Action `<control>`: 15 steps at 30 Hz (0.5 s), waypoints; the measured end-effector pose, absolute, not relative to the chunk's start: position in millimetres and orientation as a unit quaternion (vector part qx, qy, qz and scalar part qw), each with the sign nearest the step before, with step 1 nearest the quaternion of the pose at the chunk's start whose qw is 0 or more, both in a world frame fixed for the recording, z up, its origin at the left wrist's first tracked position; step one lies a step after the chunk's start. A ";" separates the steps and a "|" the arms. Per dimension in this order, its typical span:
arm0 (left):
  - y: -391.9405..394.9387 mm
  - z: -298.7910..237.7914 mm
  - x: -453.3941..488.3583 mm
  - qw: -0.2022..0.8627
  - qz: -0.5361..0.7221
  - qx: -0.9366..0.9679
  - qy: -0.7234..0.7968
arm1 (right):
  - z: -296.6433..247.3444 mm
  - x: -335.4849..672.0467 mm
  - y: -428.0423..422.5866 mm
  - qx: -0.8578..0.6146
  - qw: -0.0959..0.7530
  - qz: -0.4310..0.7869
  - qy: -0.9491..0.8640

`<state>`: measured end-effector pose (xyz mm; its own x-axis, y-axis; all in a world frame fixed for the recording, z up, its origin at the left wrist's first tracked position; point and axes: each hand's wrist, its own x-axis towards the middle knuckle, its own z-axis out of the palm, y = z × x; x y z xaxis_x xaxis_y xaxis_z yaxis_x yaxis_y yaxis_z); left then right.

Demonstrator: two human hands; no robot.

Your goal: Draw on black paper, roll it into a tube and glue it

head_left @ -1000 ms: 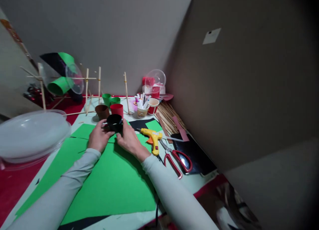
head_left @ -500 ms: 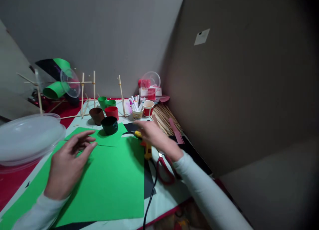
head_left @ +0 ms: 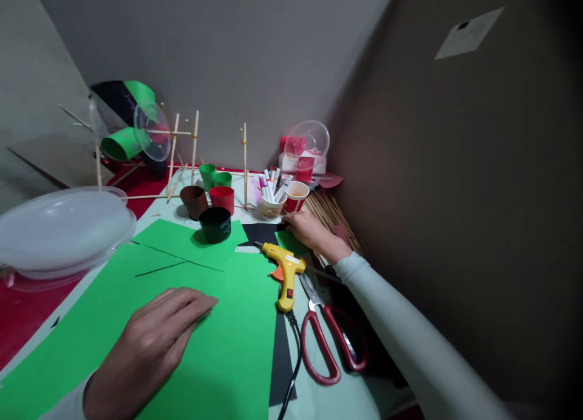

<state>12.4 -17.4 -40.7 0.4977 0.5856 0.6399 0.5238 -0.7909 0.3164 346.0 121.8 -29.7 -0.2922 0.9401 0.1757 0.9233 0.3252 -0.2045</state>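
My left hand (head_left: pixel 157 341) is low over the large green paper sheet (head_left: pixel 223 341), its fingers pressed together and pointing right. Whatever its fingertips may hold is hidden. Thin dark strips (head_left: pixel 159 269) lie on the green paper beyond it. My right hand (head_left: pixel 312 230) is stretched to the far right, fingers closed beside the marker cup (head_left: pixel 272 210). Under it is a small green paper piece (head_left: pixel 289 243) next to black paper (head_left: pixel 259 232); I cannot make out what the fingers grip. Nearer me lie a yellow glue gun (head_left: pixel 286 268) and red-handled scissors (head_left: pixel 321 347).
Black (head_left: pixel 215 226), red (head_left: pixel 222 199), brown (head_left: pixel 194 201) and green cups (head_left: pixel 207 175) stand behind the sheet. A stick frame (head_left: pixel 245 165) rises at the back. Clear plastic lids (head_left: pixel 64 226) are at left, a red-and-white cup (head_left: pixel 296 196) and sticks (head_left: pixel 332 210) at right.
My right hand has moved right from above the glue gun, uncovering it. My left hand has come nearer me, away from the thin strips. The view has turned left.
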 end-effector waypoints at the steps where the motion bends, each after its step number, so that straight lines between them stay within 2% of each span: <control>1: -17.9 -41.6 11.8 0.042 0.372 0.870 0.320 | -31.6 347.1 124.2 -0.577 0.122 0.033 -0.807; 6: -18.5 -43.4 13.1 0.069 0.340 0.883 0.316 | -31.6 357.7 130.0 -0.563 0.073 0.039 -0.822; 15: -21.9 -68.6 7.9 0.091 0.335 0.878 0.330 | -10.7 380.4 131.0 -0.549 0.084 0.088 -0.827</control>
